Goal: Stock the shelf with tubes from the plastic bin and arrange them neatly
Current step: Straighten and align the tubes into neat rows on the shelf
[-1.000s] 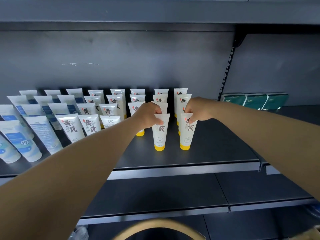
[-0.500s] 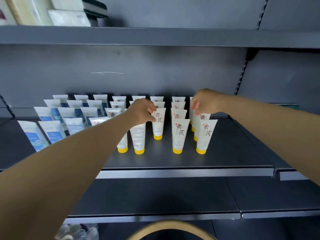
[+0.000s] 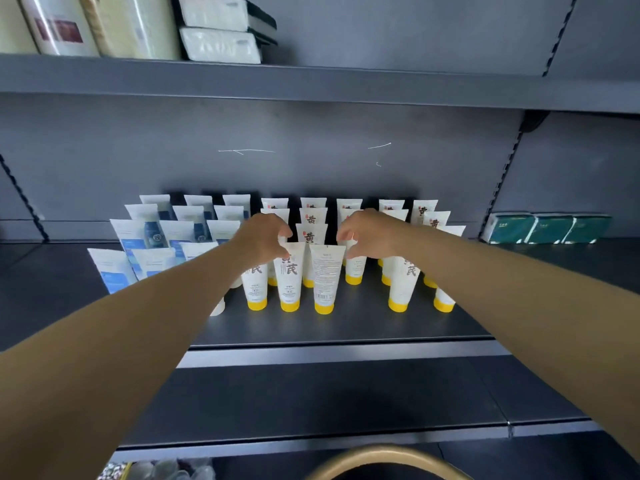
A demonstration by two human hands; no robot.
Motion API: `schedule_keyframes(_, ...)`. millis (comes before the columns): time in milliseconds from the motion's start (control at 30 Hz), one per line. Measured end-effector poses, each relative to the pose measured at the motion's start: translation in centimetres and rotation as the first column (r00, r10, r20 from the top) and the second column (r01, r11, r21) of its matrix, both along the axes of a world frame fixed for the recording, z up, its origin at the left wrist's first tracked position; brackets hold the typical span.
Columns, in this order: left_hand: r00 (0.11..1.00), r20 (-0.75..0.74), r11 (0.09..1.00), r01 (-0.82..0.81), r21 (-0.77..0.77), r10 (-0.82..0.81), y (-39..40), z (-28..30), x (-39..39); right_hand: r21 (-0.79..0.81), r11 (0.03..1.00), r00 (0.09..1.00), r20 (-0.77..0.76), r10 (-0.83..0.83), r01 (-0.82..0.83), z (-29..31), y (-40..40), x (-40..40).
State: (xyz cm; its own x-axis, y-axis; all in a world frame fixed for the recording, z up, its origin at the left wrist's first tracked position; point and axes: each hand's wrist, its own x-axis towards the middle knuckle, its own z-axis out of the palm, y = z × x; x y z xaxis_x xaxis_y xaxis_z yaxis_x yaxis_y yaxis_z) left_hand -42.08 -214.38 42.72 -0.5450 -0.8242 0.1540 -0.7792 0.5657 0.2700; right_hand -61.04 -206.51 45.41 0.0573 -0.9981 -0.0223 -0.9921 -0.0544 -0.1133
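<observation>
The left hand (image 3: 265, 237) pinches the top of a yellow-capped tube (image 3: 289, 275) standing on the shelf (image 3: 346, 327). The right hand (image 3: 369, 233) curls over another tube (image 3: 355, 266), grip unclear

A shop: dark metal shelving (image 3: 332, 353) on slotted uprights carries rows of identical yellow-capped tubes (image 3: 289, 278), blue-labelled tubes (image 3: 152, 233) and green packs (image 3: 550, 229).
</observation>
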Motion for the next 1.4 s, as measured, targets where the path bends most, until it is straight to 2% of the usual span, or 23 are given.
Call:
schedule_keyframes(167, 0.994, 0.093, 0.998, 0.063, 0.025, -0.065, -1.3, -0.3, -0.9, 0.037, 0.999, 1.0, -0.009, -0.028, 0.028, -0.9, -2.3, 1.7)
schedule_keyframes(700, 0.993, 0.06, 0.992, 0.093, 0.087, -0.098, -3.2, -1.4, -1.7, 0.057, 0.998, 0.998, -0.054, -0.032, 0.035, -2.6, -3.8, 2.1)
schedule_keyframes(867, 0.992, 0.068, 0.989, 0.102, 0.104, -0.109, -3.3, -1.2, -1.7, 0.032, 0.997, 0.997, 0.037, -0.073, 0.072, -2.5, -3.1, 2.1)
schedule_keyframes(1067, 0.989, 0.09, 0.989, 0.11, 0.098, -0.119, -3.5, -1.2, -1.7, 0.045, 0.996, 0.996, 0.037, -0.077, 0.075, -2.6, -2.8, 1.5)
schedule_keyframes(1233, 0.987, 0.105, 0.989, 0.11, 0.103, -0.12, -3.8, -1.1, -1.8, 0.097, 0.992, 0.991, 0.101, -0.091, 0.082, -2.1, -2.9, 1.4)
schedule_keyframes(1400, 0.988, 0.096, 0.988, 0.109, 0.107, -0.12, -3.8, -1.2, -1.8, 0.165, 0.984, 0.991, 0.1, -0.083, 0.066, -1.3, -2.8, 1.3)
